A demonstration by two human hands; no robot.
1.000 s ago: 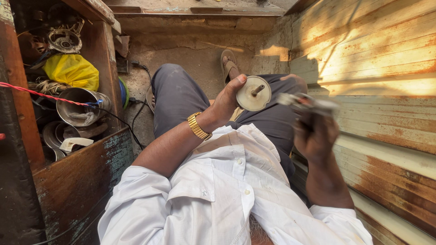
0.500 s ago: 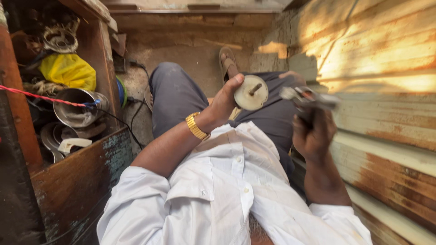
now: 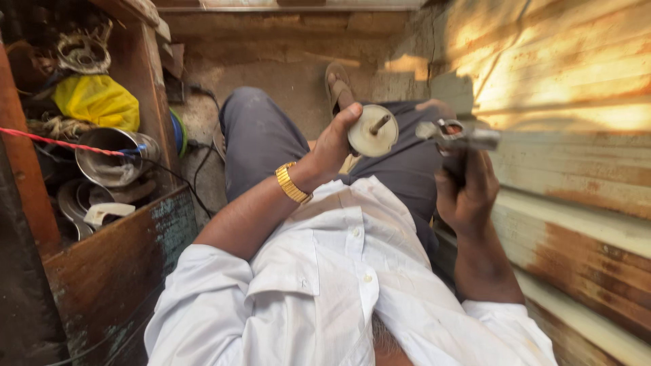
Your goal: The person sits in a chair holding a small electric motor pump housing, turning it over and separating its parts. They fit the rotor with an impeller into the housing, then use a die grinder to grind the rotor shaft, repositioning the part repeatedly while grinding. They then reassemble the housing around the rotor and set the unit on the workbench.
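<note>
My left hand (image 3: 336,144), with a gold watch on the wrist, grips a round cream-coloured disc with a short metal shaft (image 3: 372,131) sticking out of its centre. It holds the disc above my lap. My right hand (image 3: 466,192) is closed around a metal hand tool, probably pliers (image 3: 456,134). The tool's jaws point left, toward the disc's shaft, a short gap away from it. I sit with grey trousers and a white shirt, one sandalled foot (image 3: 338,85) stretched out ahead.
A wooden shelf box (image 3: 108,264) at left holds metal pots (image 3: 112,157), a yellow bag (image 3: 95,100) and scrap parts. A red cord and black cables run along it. A rusty corrugated metal wall (image 3: 576,169) stands close on the right. Ahead is a dirt floor.
Both hands have shifted slightly; the tool's jaws now sit a little closer to the disc's shaft. The grip of each hand is unchanged.
</note>
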